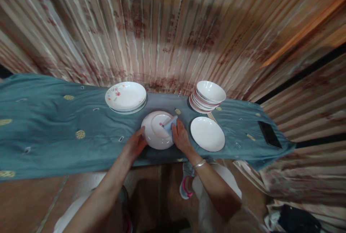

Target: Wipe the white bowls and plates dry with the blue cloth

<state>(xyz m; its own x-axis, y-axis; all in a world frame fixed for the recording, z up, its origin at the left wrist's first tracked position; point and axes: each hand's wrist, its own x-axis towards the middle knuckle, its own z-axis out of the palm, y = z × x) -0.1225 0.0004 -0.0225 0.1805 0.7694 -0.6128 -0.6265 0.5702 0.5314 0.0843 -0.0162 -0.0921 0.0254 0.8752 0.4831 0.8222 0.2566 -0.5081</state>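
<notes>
A white plate (153, 140) is held with its underside up, showing the foot ring and a small red mark at its centre. My left hand (135, 143) grips its left rim, fingers partly hidden beneath. My right hand (180, 134), with a bracelet at the wrist, is closed on a folded light blue cloth (170, 122), which lies against the underside of the plate near the mark. Right of that hand, a single white plate (207, 134) rests on the table.
A teal tablecloth (54, 128) with pineapple prints covers the long table. Stacked flowered plates (127, 96) stand at the back left, stacked bowls (209, 92) at the back right. A black phone (269, 134) lies near the right end. Pleated curtains (162, 27) hang behind.
</notes>
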